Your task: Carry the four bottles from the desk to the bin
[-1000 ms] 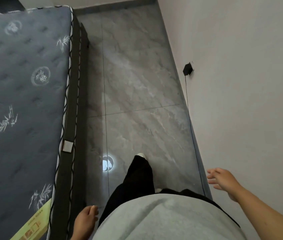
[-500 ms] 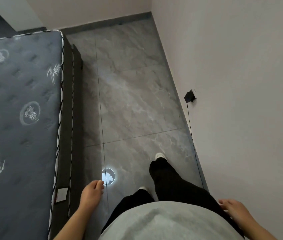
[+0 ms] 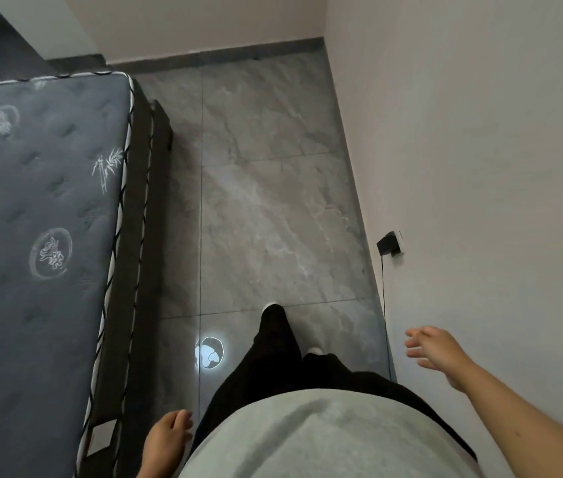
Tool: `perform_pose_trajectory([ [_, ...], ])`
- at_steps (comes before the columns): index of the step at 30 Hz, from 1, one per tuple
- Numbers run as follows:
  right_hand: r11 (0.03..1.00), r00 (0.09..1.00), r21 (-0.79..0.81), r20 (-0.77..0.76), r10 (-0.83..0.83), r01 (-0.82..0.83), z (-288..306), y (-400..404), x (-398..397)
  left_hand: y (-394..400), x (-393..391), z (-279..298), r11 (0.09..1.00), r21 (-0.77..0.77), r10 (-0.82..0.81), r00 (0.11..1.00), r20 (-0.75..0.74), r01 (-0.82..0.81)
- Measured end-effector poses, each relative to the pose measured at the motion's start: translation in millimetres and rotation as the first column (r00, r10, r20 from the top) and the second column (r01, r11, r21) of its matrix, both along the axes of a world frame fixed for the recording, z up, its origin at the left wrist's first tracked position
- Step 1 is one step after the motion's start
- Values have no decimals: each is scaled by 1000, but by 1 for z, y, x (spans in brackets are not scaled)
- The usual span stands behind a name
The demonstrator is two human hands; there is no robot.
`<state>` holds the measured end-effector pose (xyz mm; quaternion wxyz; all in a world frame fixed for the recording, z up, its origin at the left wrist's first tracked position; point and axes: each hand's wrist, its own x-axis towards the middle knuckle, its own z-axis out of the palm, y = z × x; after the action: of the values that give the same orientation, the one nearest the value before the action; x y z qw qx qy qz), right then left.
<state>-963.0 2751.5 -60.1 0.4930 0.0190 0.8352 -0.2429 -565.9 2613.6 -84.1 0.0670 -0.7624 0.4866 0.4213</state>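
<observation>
Showing left hands (image 3: pixel 166 439) half cropped.

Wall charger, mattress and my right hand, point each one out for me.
Wall charger (image 3: pixel 386 243), head view, on its black body.
Mattress (image 3: pixel 31 215), head view, on the quilted top.
Right hand (image 3: pixel 436 350), head view, on its back.

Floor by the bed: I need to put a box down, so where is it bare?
The tiled floor is bare between the bed frame and the wall, up to the far corner. A black cable hangs along the wall's foot.
</observation>
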Motion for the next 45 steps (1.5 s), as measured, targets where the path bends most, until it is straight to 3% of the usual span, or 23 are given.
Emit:
perform_pose_trajectory([
  [12, 996, 998, 84, 68, -13, 8, -17, -95, -31, -197, -86, -7, 997, -62, -59, 990, -126, 51],
  [19, 989, 1000, 144, 18, 13, -15, -20, -157, -77, -297, -156, -3, 985, -108, -149, 980, -134, 135],
  [28, 996, 1000, 92, 8, -12, 12, -19, -302, -190, -352, -213, -10, 998, -57, -36, 995, -88, 31],
  [31, 997, 998, 62, -5, 55, -55, -10, -355, -220, -366, -224, -7, 998, -28, 51, 994, -99, -54],
  [41, 994, 996, 65, 10, 91, -91, -13, -467, -262, -466, -267, -6, 997, 3, 82, 995, -54, -81],
  [45, 992, 997, 99, 24, 71, -73, -19, -490, -269, -532, -289, -12, 996, 3, 85, 989, -124, -86],
])
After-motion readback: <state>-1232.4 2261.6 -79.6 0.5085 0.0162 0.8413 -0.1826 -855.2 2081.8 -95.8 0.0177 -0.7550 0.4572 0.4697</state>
